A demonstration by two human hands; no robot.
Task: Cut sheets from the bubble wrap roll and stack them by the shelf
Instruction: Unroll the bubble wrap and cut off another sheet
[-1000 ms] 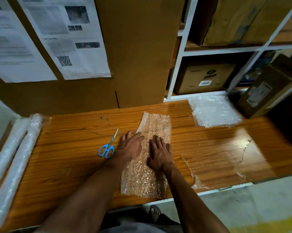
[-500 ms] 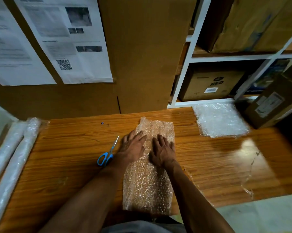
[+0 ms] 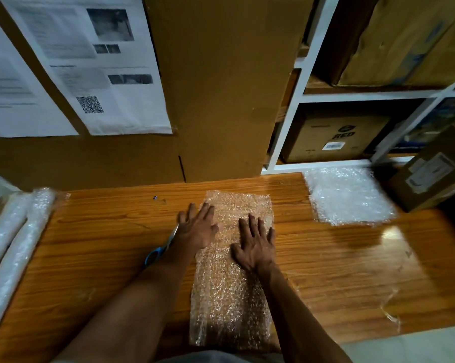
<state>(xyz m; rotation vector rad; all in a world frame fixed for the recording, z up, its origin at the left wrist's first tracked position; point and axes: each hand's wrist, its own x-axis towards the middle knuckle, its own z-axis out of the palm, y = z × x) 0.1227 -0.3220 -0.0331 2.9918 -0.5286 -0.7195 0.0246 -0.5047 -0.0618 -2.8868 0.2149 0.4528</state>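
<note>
Both palms flat, fingers spread: left hand and right hand press the clear bubble wrap sheet onto the wooden table; a stack of cut sheets lies by the white shelf.

Over the last second both hands slid toward 12 o'clock along the bubble wrap sheet. The right hand spread flat upon it, while the left hand covered more of the scissors.
</note>
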